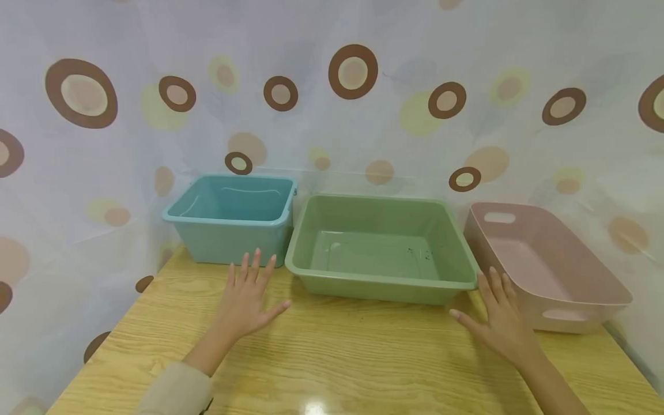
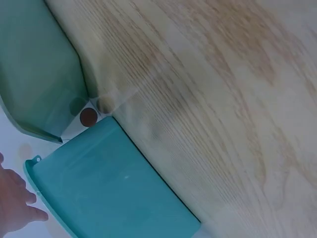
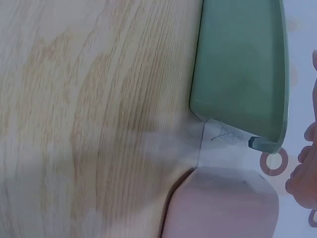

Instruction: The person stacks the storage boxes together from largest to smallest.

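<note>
Three plastic tubs stand in a row along the back of the wooden table. The blue tub (image 1: 233,239) is at the left, the wide green basin (image 1: 373,288) in the middle, and the pink basket (image 1: 550,305) with handle slots at the right. My left hand (image 1: 246,305), fingers spread, is held in front of the blue tub and holds nothing. My right hand (image 1: 500,323) is spread in front of the gap between the green basin and the pink basket; whether its fingertips touch either cannot be told. The wrist views show the blue tub (image 2: 114,183) and the pink basket (image 3: 223,203) from the side.
A pale curtain or sheet (image 1: 311,132) printed with brown and yellow circles hangs behind and beside the table. The wooden tabletop (image 1: 353,357) stretches in front of the tubs, with a bright glare spot near its front. Small dark marks show inside the green basin's floor.
</note>
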The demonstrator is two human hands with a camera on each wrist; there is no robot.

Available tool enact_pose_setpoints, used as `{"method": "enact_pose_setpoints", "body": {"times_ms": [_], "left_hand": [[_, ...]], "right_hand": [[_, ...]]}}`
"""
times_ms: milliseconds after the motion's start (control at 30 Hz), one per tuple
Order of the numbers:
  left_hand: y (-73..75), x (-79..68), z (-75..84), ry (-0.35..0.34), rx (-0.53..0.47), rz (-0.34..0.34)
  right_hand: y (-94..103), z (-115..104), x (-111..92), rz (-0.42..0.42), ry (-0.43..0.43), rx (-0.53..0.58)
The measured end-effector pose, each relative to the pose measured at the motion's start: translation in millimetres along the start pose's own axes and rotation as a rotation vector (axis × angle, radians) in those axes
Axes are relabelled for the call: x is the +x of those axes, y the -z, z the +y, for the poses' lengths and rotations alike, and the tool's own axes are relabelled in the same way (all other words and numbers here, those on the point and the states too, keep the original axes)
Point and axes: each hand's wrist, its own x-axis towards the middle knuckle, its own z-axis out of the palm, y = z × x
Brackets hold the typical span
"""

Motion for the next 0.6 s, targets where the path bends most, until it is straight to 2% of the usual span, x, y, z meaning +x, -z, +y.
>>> {"method": "enact_pose_setpoints", "body": {"times_ms": [133,367,600], "left_hand": [[-2.0,6.1,2.8,0.02,-0.02,-0.02],[-3.8,14.9,6.2,0.043,-0.055,-0.064],[-4.4,25.5,12.2,0.052,-0.072,-0.074]], "right_hand": [[-0.2,1.9,2.0,0.002,-0.021,0.011],[-6.0,6.9,8.3,0.028,0.008,0.021],[-5.4,7.6,14.5,0.002,-0.018,0.036]]}}
